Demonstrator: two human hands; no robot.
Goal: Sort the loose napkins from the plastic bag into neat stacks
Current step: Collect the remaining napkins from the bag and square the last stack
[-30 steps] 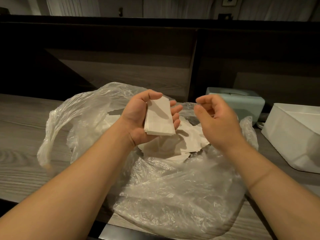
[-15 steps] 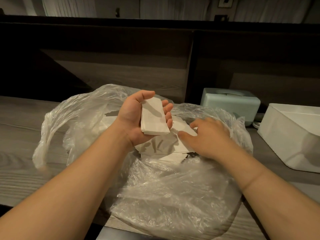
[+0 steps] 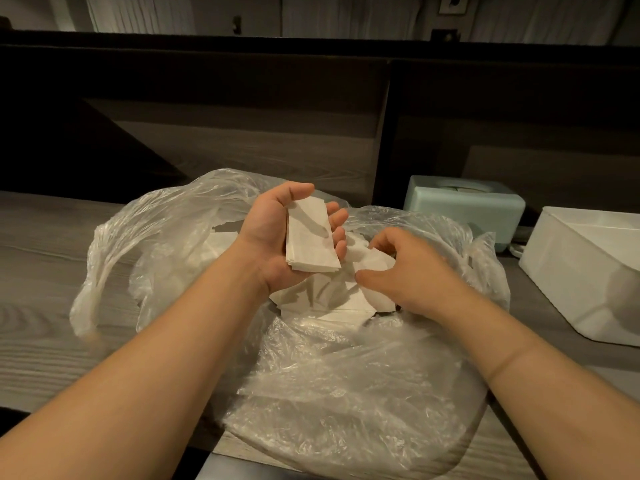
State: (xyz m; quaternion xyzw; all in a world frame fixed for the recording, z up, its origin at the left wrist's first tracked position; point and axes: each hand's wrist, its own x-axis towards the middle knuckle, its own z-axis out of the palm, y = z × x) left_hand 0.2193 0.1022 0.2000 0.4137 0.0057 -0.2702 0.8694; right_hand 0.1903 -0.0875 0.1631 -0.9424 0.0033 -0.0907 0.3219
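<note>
While the left hand (image 3: 277, 237) lies palm up and curls its fingers and thumb round a neat stack of napkins (image 3: 310, 239), the right hand (image 3: 412, 271) reaches into the open plastic bag (image 3: 346, 382) and pinches one loose napkin (image 3: 375, 263) between thumb and fingers. More loose napkins (image 3: 322, 292) lie in a messy pile inside the bag, just under both hands. The bag sits crumpled on the gray wooden counter (image 3: 45, 271). Behind it, to the right, stands a pale green box (image 3: 464, 209), and beside that a white tub (image 3: 581, 271).
</note>
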